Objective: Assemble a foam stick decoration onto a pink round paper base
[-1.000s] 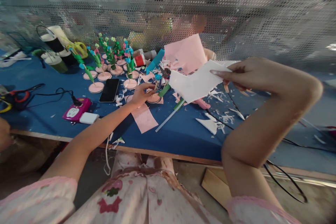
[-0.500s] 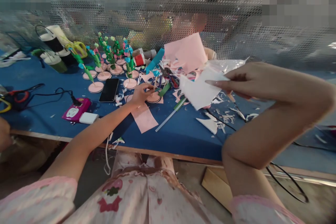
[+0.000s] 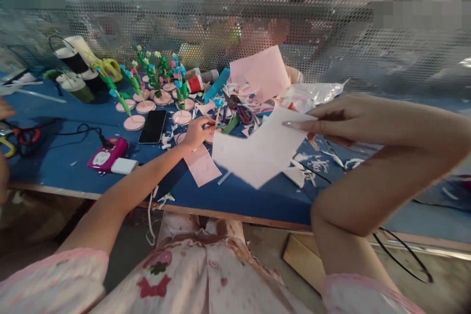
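Two hands reach over the blue table [image 3: 206, 202] in my head view. At three o'clock from the view's middle, my right hand [image 3: 336, 120] is pinched shut on the edge of a white sheet [image 3: 257, 152], which hangs across the middle with a notch in its upper left side. At nine o'clock, my left hand [image 3: 200, 132] has its fingers nearly together beside a blue-topped stick [image 3: 218, 103]; I cannot tell whether they grip it. A pink strip [image 3: 203, 167] lies below that hand, toward eight o'clock. Farther out at nine o'clock I see a black phone [image 3: 152, 126]. Green stems on pink discs [image 3: 134, 122] stand around ten o'clock, and a larger pink sheet [image 3: 259, 73] leans near twelve, behind the scraps.
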Demonstrator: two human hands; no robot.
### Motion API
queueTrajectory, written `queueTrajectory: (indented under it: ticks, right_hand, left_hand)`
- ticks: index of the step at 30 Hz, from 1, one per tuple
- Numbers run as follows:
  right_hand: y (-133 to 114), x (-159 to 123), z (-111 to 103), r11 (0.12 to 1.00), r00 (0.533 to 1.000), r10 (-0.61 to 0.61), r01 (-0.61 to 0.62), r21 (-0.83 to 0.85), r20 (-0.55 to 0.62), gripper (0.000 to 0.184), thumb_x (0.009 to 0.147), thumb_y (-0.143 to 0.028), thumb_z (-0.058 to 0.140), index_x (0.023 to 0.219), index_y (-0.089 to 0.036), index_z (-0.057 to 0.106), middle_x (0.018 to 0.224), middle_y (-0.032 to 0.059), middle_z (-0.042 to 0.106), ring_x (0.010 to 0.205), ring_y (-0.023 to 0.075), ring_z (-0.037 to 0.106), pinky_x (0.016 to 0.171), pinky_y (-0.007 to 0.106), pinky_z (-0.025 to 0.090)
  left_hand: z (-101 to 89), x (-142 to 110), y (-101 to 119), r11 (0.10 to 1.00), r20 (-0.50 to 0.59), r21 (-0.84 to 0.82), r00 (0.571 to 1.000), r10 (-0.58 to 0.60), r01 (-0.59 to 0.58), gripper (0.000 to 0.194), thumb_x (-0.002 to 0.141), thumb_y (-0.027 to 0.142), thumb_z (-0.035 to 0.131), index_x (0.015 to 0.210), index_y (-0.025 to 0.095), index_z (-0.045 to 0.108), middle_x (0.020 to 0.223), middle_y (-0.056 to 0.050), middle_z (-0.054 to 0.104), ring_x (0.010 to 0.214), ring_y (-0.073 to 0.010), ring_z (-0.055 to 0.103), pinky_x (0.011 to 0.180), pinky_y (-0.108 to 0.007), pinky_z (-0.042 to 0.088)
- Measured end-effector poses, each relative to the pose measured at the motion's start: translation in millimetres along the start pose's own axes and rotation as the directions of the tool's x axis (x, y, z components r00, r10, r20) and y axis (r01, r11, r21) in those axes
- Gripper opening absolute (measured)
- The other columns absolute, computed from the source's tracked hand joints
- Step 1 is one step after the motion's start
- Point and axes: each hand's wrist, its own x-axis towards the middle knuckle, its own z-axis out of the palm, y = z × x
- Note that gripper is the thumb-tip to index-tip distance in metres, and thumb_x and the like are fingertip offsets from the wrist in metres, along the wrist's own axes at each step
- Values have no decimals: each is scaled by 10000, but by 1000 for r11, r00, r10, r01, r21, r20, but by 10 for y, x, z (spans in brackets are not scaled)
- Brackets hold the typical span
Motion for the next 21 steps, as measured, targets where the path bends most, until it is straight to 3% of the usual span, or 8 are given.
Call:
queueTrajectory:
  ticks: [2,5,8,11,15,17,21]
  right_hand:
    - [34,37,-4,992,994,105,-105,-74,3,618,734,-750,319,461,-202,401,423,5,439,414,104,397,509,310,360]
    - [45,64,-12,963,975,201,-214,-165,-95,574,814,-637,317,451,-197,385,434,19,462,441,113,426,548,316,358]
    - [-16,27,-17,992,996,71,-66,-109,46,589,777,-700,319,490,-198,435,432,6,451,436,109,419,525,306,357]
    - [-42,1,-12,999,982,-43,44,0,185,617,715,-776,329,552,-203,489,416,-15,416,417,104,399,486,292,355]
    - [39,50,-6,990,994,100,-95,-104,39,617,787,-715,292,483,-194,418,411,3,445,409,96,405,507,303,364]
    - [55,59,-10,984,994,111,-109,-141,7,623,787,-717,283,477,-192,412,416,10,460,412,97,417,515,308,366]
    - [-26,2,-22,999,987,-19,24,-26,159,681,671,-836,287,545,-198,488,443,-2,450,422,99,413,471,293,357]
  left_hand:
    - [0,-2,4,1000,-4,-21,1000,3,-3,44,726,210,665,731,168,679,759,-50,692,727,-175,636,664,-283,498]
    - [-1,-10,5,999,-6,-49,1000,19,-20,73,740,247,657,728,178,677,762,-52,691,738,-176,633,649,-280,498]
    - [-2,-9,-4,1000,5,4,1000,23,-23,65,737,238,660,726,178,681,769,-52,693,752,-178,636,679,-286,497]
    - [-3,-1,-12,999,4,38,1000,26,-26,63,732,236,666,727,175,683,771,-49,697,748,-177,639,703,-290,499]
    - [-9,-2,0,998,15,43,999,45,-46,123,755,288,644,730,173,682,774,-59,698,755,-178,639,691,-283,505]
    - [-12,-6,8,998,23,40,999,46,-46,157,768,314,628,737,170,681,776,-62,696,751,-174,638,675,-275,508]
    - [-7,-6,-8,999,21,34,999,41,-41,134,760,290,635,750,164,679,763,-54,696,729,-165,640,670,-267,508]
